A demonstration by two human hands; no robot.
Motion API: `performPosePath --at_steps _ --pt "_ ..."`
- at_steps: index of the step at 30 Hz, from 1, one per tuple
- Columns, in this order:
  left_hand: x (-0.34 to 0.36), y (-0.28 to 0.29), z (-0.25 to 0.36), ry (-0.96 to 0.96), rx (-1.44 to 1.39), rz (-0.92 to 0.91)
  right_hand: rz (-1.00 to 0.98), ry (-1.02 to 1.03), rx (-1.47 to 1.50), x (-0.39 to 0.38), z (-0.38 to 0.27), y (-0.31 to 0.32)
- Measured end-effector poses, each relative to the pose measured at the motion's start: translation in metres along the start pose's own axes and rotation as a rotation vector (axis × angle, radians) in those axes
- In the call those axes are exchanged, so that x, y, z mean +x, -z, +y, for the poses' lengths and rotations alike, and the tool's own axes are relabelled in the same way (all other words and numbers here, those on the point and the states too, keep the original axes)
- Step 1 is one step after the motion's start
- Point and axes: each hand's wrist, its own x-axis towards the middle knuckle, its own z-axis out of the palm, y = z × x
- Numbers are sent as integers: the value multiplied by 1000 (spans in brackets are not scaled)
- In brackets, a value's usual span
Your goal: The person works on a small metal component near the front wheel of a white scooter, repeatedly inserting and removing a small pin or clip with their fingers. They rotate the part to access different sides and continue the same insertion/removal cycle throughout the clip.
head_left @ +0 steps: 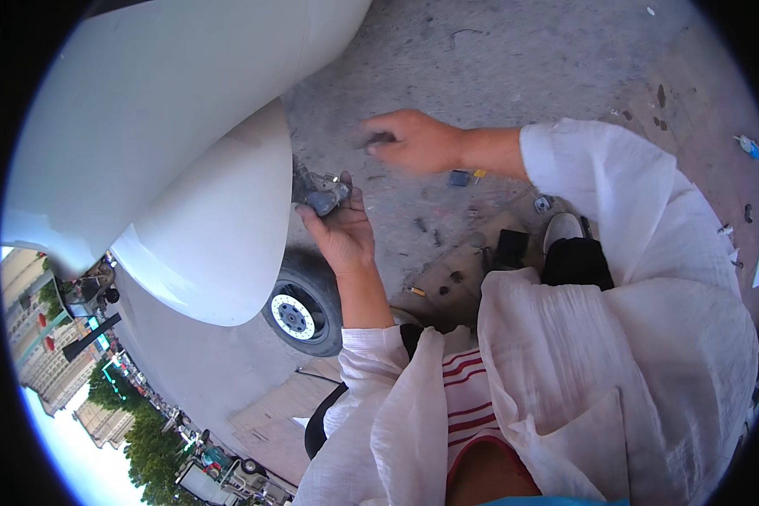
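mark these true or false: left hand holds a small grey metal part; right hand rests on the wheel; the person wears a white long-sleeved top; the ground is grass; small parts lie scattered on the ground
1. The left hand holds a small grey metal part: true.
2. The right hand rests on the wheel: false, it is out over the concrete ground, apart from the wheel.
3. The person wears a white long-sleeved top: true.
4. The ground is grass: false, it is bare grey concrete.
5. Small parts lie scattered on the ground: true.
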Motion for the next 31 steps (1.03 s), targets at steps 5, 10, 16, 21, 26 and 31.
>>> performPosePath --at_steps 5,10,16,21,26,31 --pt "4 -4 6 145 -159 -1 -118 -119 -260 -11 35 44" --pt "9 -7 5 209 -237 25 -58 -146 -186 -14 70 50" --pt "15 -11 6 286 -297 10 -66 9 127 11 34 9" --pt "19 -16 8 311 -229 152 -165 166 99 31 -8 -8" --pt "22 -14 5 284 -56 245 -204 200 -28 37 -9 -20" --pt "22 -12 6 316 -58 277 -227 219 -148 45 -14 -23"
